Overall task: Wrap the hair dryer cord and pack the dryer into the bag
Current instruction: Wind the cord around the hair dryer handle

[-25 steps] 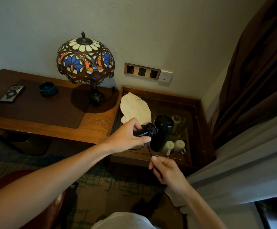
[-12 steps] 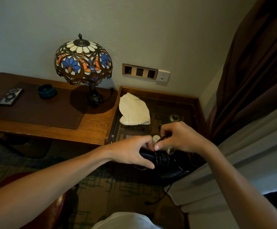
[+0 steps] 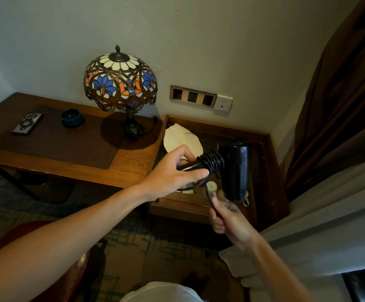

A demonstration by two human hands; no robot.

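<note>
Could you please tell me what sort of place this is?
Probably a hotel room: a stained-glass lamp on a wooden desk, cups in a side cabinet, and heavy brown curtains.

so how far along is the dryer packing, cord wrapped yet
Mostly wrapped: several turns of cord sit coiled around the hair dryer handle, which the left hand grips. In hand: the right hand pinches the last loose stretch below the handle, so the wrap isn't finished. Left: the cream cloth bag lies on the side table with the dryer outside it, so packing hasn't started.
</note>
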